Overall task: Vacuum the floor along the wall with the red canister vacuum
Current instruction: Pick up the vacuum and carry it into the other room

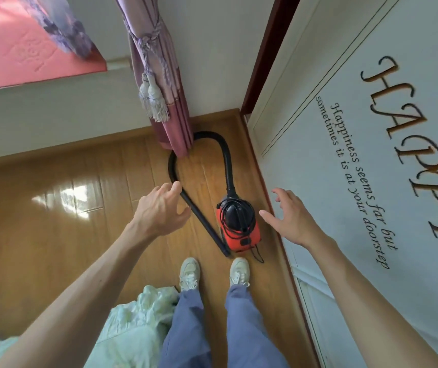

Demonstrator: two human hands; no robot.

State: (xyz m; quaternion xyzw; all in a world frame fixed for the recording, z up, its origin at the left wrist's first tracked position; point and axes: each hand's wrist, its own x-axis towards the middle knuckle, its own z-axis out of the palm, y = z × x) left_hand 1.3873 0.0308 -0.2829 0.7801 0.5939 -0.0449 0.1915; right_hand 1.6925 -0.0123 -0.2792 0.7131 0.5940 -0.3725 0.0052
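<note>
The red canister vacuum (239, 227) stands on the wooden floor (80, 221), just beside the skirting of the lettered wall (345, 208) on the right and just beyond the person's shoes (190, 272). Its black cord (259, 257) is wound round the dome. The hose (227, 166) loops away to the far corner and back into a rigid tube (202, 219) lying left of the canister, so the machine looks parked rather than ready for use.

Both hands hang above it. The left hand (159, 208) is over the tube and the right hand (292, 219) is between canister and wall. Each grip is spread, with fingers apart and holding nothing. I judge this to be a reach toward tube and body, with vacuuming not yet begun.

The far bend of the hose slips behind the hem of the pink curtain (170, 115). The left hand covers part of the tube. The tube's near end is too small to show whether a floor head is fitted, and I cannot make out a plug or switch.
</note>
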